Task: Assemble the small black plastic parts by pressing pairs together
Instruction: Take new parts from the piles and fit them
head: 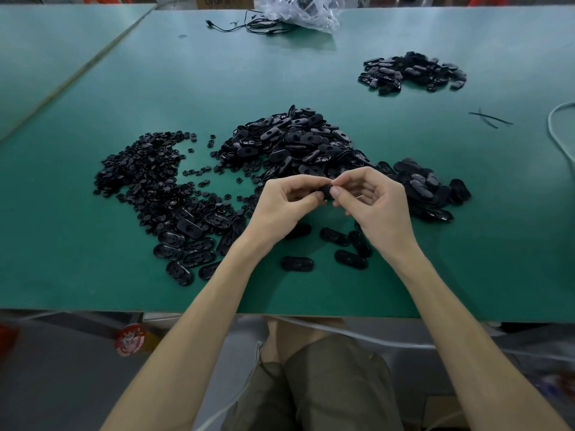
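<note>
Above the green table [311, 73], my left hand [286, 203] and my right hand [370, 197] meet around one small black plastic part [326, 191]. Fingers and thumbs of both hands pinch it; most of it is hidden between them. A heap of small round black pieces [146, 172] lies to the left. A big heap of oval black shells [295, 141] lies just beyond my hands and runs off to the right [429, 188]. A few oval pieces [345, 244] lie loose on the table under my wrists.
A separate pile of black parts [410, 73] sits at the far right. A clear plastic bag [305, 10] and black wires [249, 24] lie at the back. Black ties [488, 118] and a white cable [557, 132] lie at the right edge. More oval shells [186, 247] lie front left.
</note>
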Available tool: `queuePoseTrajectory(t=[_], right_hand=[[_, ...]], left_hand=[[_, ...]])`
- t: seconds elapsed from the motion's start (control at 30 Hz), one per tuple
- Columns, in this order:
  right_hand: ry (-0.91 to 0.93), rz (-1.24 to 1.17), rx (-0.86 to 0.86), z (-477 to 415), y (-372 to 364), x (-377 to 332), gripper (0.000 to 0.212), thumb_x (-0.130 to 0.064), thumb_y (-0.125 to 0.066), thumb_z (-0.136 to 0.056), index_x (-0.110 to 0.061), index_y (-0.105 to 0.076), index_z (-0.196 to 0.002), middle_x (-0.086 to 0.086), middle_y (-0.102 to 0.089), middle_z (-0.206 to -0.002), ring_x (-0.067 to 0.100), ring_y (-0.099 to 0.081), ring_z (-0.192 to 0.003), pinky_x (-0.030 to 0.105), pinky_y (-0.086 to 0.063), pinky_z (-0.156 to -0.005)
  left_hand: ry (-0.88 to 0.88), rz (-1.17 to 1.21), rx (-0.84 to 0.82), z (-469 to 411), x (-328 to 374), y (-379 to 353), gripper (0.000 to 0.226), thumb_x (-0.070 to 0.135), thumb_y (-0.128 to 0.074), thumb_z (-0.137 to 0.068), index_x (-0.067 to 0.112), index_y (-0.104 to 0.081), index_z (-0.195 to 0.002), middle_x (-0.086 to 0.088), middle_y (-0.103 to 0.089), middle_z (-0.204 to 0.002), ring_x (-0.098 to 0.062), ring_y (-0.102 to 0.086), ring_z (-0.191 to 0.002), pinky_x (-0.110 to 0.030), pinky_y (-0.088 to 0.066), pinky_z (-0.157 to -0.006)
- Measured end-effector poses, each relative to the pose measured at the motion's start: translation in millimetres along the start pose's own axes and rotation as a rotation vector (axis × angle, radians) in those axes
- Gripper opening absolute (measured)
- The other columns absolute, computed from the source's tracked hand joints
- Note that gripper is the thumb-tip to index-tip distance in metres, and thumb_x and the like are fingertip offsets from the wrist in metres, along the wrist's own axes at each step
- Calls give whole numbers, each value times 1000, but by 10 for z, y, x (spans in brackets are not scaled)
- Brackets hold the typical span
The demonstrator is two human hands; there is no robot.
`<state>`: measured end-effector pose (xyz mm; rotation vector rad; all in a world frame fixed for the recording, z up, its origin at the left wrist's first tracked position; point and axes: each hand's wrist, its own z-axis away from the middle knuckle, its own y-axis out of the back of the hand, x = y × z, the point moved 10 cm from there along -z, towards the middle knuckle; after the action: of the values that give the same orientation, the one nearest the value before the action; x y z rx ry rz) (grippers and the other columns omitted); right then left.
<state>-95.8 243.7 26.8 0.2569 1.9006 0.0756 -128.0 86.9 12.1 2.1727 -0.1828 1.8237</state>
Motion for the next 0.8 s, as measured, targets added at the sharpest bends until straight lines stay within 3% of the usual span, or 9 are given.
queuePoseTrajectory(t=[0.17, 0.3, 0.4, 0.5, 0.63, 0.8], right_hand=[[-5, 11, -20, 0, -27, 13, 15, -10, -80, -91, -24, -75, -95, -5, -77, -87, 13, -75, -77, 19, -56, -70], [-14, 25, -32, 5, -41, 41, 13, -7, -80, -90, -18, -75, -95, -3, -77, -85, 13, -74, -75, 20, -56, -71], [-15, 31, -40, 4, -56, 46, 13, -5, -80, -90, -17, -75, -95, -2, -77, -84, 14, -74, -74, 20, -56, -71], [-14, 34, -38, 1, -44, 34, 14, -5, -80, -90, -17, -75, -95, -1, -77, -83, 15, -74, -74, 20, -56, -71], [-17, 31, -5, 6, 12, 14, 17, -8, -78, -92, -24, -74, -97, -4, -77, -88, 15, -74, -77, 21, -56, -71], [-7, 79, 5, 12, 14, -16, 19, -5, -73, -95, -23, -75, -100, -8, -76, -91, 15, -72, -80, 25, -57, -71]], left_hand=[[-11, -35, 9, 4, 3, 11, 26, -11, -64, -94, 3, -77, -111, -9, -79, -105, -16, -75, -95, -25, -58, -90], [-7, -69, 13, 4, -11, -1, 29, -12, -62, -93, 8, -77, -108, -10, -79, -104, -27, -75, -98, -42, -59, -97], [-11, -83, 14, 2, -16, -4, 29, -12, -61, -94, 8, -77, -108, -11, -79, -104, -29, -75, -99, -46, -59, -97], [-15, -77, 11, 4, -12, -5, 28, -12, -63, -94, 8, -77, -108, -9, -79, -103, -24, -75, -97, -41, -60, -96], [-29, -20, -2, 9, 22, -10, 24, -8, -69, -94, 2, -75, -115, -11, -78, -104, -14, -74, -89, -24, -58, -87], [-24, -11, -4, 16, 41, -21, 27, -7, -68, -95, -2, -73, -121, -15, -77, -111, -15, -74, -93, -22, -56, -88]])
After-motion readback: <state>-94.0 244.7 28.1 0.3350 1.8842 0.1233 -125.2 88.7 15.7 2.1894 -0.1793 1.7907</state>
